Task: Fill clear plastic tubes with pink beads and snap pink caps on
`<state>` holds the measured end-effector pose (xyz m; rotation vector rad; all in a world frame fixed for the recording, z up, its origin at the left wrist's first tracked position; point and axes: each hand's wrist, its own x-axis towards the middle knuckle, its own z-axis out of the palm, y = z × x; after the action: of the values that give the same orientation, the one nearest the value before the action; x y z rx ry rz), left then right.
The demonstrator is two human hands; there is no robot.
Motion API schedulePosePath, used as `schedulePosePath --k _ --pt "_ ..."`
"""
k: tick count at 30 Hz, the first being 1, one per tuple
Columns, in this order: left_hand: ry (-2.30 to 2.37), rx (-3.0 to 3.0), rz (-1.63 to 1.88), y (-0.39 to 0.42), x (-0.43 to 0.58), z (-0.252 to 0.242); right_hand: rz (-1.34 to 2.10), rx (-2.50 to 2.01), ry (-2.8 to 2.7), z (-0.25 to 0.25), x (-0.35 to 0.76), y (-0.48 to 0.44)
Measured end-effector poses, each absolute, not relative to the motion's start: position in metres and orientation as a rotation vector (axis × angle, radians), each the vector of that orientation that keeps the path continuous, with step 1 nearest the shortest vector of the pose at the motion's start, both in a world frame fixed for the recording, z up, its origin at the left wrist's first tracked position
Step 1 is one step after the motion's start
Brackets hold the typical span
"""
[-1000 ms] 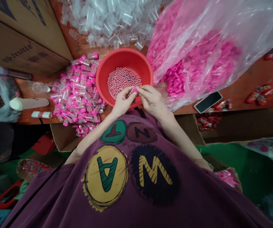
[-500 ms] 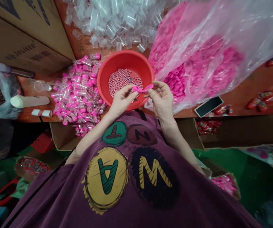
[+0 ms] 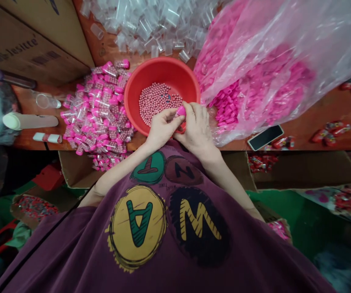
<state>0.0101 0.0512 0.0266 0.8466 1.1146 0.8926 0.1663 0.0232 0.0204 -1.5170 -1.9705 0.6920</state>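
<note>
Head view: looking down over a plum T-shirt (image 3: pixel 139 240) at a wooden bench (image 3: pixel 300 136).
Held piece: a small pink plastic piece (image 3: pixel 180 110), glossy, only its tip showing, just above the near rim of the basin.
Writing: the carton (image 3: pixel 25 49) at far left reads roughly "Ms-Jesitce", with a barcode-like patch beside it; the shirt shows large letters A, W, T and N, upside down in this view, in round patches, and smaller print near them is hard to read.
Fingers: narrow, pinched together on the piece; the left hand (image 3: pixel 163 128) meets it from below, and the right hand (image 3: pixel 197 126) curls over it.
Basin: a red plastic basin (image 3: pixel 163 77) directly beyond the hands, holding a mound of small pink beads (image 3: pixel 159 103).
Left: a heap of clear tubes with pink caps (image 3: pixel 97 110), touching the basin, and a white cylinder (image 3: pixel 30 121).
Far: loose clear tubes (image 3: pixel 145 28).
Right: a clear bag of pink pieces (image 3: pixel 255 69) against the basin, and a phone (image 3: pixel 265 137) near the bench edge.
</note>
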Motion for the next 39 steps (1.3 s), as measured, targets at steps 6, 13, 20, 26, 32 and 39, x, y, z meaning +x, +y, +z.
schedulePosePath --k 6,13,20,26,32,39 --pt "1.120 0.746 0.876 0.047 0.015 0.025 0.724 -1.473 -2.001 0.002 0.169 0.029" --pt "1.135 0.622 0.837 0.045 0.010 0.018 0.779 -1.478 -2.010 0.008 0.171 0.028" --pt "1.128 0.564 0.833 0.046 0.016 0.000 0.720 -1.545 -2.068 0.002 0.169 0.025" --pt "1.382 0.417 0.868 0.065 -0.010 -0.025 0.854 -1.618 -2.092 -0.019 0.171 0.016" --pt "1.716 0.654 1.341 0.095 -0.123 -0.065 0.900 -1.630 -2.188 -0.055 0.186 0.011" --pt "2.080 0.757 1.446 0.132 -0.220 -0.065 0.873 -1.659 -2.300 -0.081 0.189 0.029"
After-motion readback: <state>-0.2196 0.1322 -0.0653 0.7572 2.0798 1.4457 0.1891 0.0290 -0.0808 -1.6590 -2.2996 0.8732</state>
